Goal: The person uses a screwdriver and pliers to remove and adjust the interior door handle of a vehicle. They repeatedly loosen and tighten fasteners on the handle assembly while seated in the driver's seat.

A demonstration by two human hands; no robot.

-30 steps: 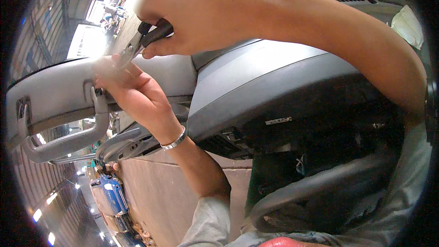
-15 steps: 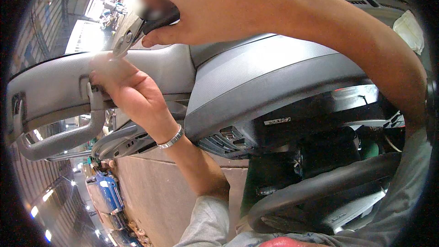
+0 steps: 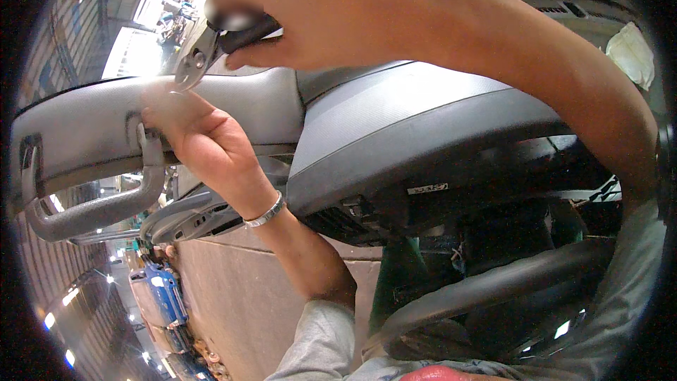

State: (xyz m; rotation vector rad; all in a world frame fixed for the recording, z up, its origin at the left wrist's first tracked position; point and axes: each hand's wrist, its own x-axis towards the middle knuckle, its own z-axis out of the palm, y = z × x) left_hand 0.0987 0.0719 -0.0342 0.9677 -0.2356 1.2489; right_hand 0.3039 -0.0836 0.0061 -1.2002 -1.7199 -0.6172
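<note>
At the upper left, my right hand (image 3: 257,14) is closed around the black handles of a pair of pliers (image 3: 197,60). Their silver jaws point down at the fingertips of my left hand (image 3: 204,127), beside a grey padded trim panel (image 3: 247,99). A blur covers my left fingers, so their grip and anything between the jaws cannot be made out. The palm faces me, and a metal band (image 3: 266,210) circles that wrist. Just below the left hand, a grey grab handle (image 3: 106,215) is fixed to the panel.
A grey dashboard (image 3: 423,113) fills the middle, with a dark steering wheel (image 3: 493,282) at lower right. Beyond the door opening lies a concrete floor (image 3: 247,296), with a blue vehicle (image 3: 166,293) at lower left. A white cloth-like item (image 3: 630,56) sits at far right.
The pliers have turned slightly, so the flat side of their jaws shows more broadly. My right hand has shifted a little; my left hand stays by the panel.
</note>
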